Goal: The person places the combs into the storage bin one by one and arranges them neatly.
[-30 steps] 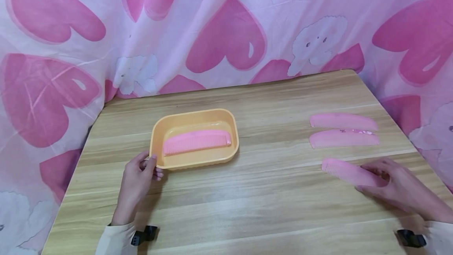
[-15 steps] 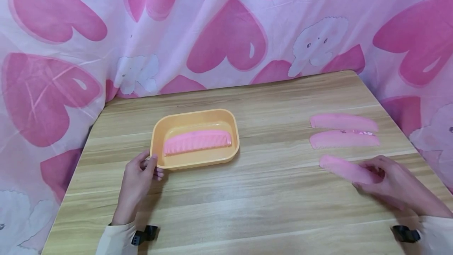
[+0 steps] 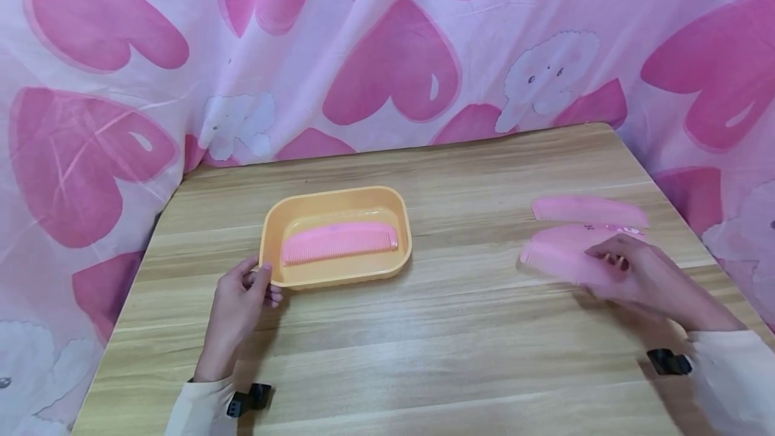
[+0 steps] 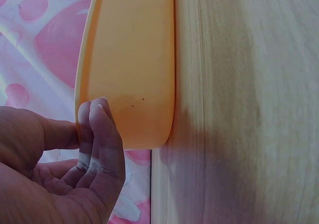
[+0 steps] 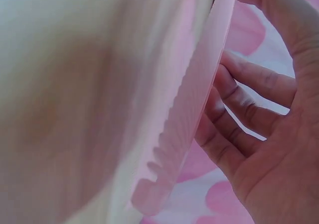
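My left hand (image 3: 242, 298) pinches the near left corner of an orange-yellow plastic tray (image 3: 339, 282), thumb on the rim and fingers against the outer wall. Inside the tray lies a pink comb (image 3: 339, 242), teeth toward me. On the right, my right hand (image 3: 644, 281) grips another pink comb (image 3: 554, 262) between thumb and fingers. In the right wrist view this held comb (image 5: 184, 114) is tilted, its coarse teeth showing. It overlaps a third comb (image 3: 566, 234) with a small printed pattern. One more pink comb (image 3: 587, 208) lies just behind that one.
The wood-grain table (image 3: 424, 348) carries all of this. A pink curtain (image 3: 387, 59) with hearts hangs along its back and sides. Black wrist straps (image 3: 669, 360) show at both sleeves.
My right hand has moved left and away from me with its comb, which now overlaps the patterned comb. The left hand keeps its hold on the tray.
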